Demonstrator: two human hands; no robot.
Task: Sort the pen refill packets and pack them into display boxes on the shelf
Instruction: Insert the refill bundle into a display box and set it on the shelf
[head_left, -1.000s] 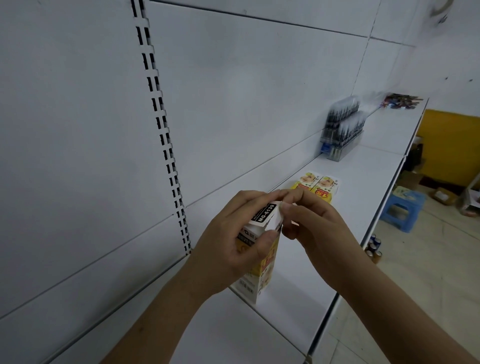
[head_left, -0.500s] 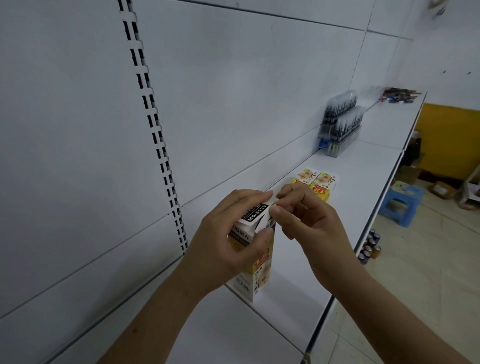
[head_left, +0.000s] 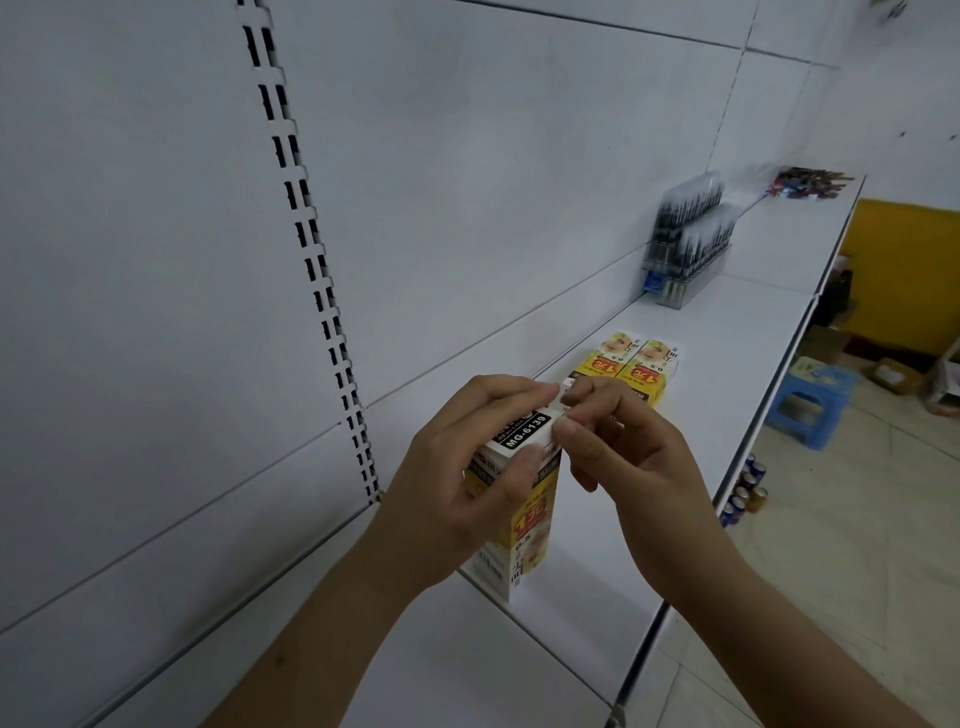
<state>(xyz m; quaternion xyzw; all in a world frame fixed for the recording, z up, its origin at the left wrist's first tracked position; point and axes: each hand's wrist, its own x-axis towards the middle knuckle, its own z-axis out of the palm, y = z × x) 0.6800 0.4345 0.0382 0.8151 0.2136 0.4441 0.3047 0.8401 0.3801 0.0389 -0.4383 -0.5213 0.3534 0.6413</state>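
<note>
A white and yellow refill box (head_left: 524, 535) with a black "MG-6139" label on top stands upright on the white shelf (head_left: 727, 364). My left hand (head_left: 462, 483) grips the box around its upper part, thumb on the front face. My right hand (head_left: 623, 452) pinches the small white flap at the box's top edge between thumb and forefinger. Two more yellow boxes (head_left: 631, 366) lie flat side by side on the shelf just beyond my hands. What the held box contains is hidden.
Clear display trays of black pens (head_left: 685, 244) stand farther along the shelf against the back wall, with a loose pile of pens (head_left: 805, 182) at the far end. A blue stool (head_left: 810, 400) and several cans (head_left: 745, 491) sit on the floor to the right.
The box and both hands stay in nearly the same place. My right fingers have shifted slightly on the top flap.
</note>
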